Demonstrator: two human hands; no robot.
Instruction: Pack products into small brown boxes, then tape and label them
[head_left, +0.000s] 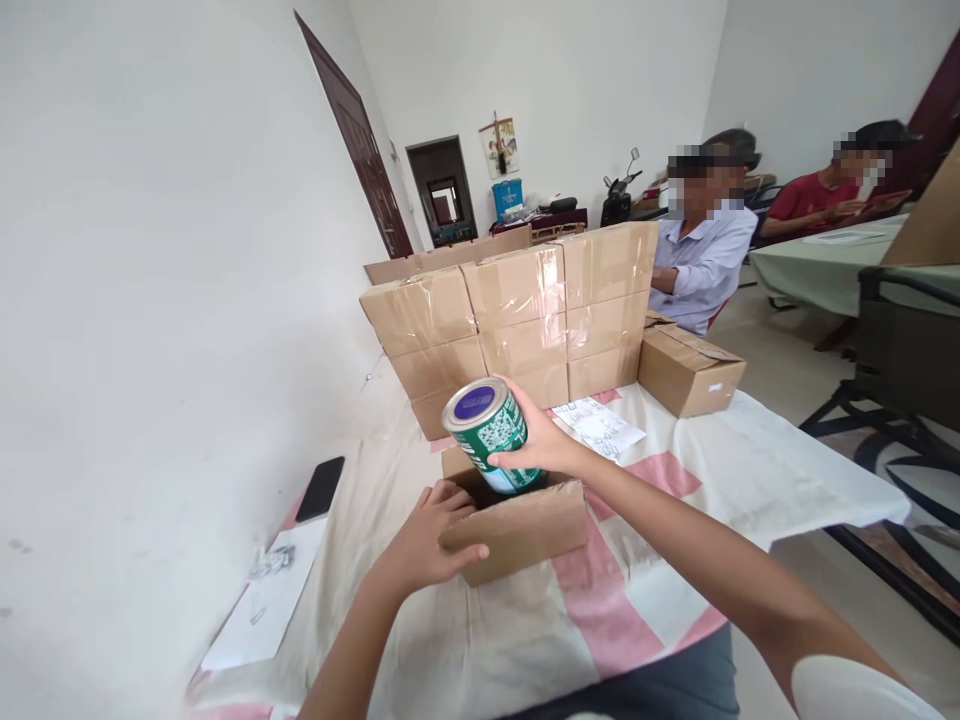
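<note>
A green can (pixel 489 432) with a purple lid hangs tilted over a small open cardboard box (pixel 517 528) on the table; its lower end is inside the box opening. My right hand (pixel 538 442) is closed round the can's side. The fingers of my left hand (pixel 429 538) curl over the box's near left flap and grip it. The box stands on a white and pink cloth (pixel 622 610).
Stacked, taped cardboard boxes (pixel 517 320) form a wall behind the open box, with another box (pixel 690 370) at right. A printed sheet (pixel 600 428), a black phone (pixel 321 488) and white papers (pixel 262 600) lie on the table. Two people sit at the back right. White wall at left.
</note>
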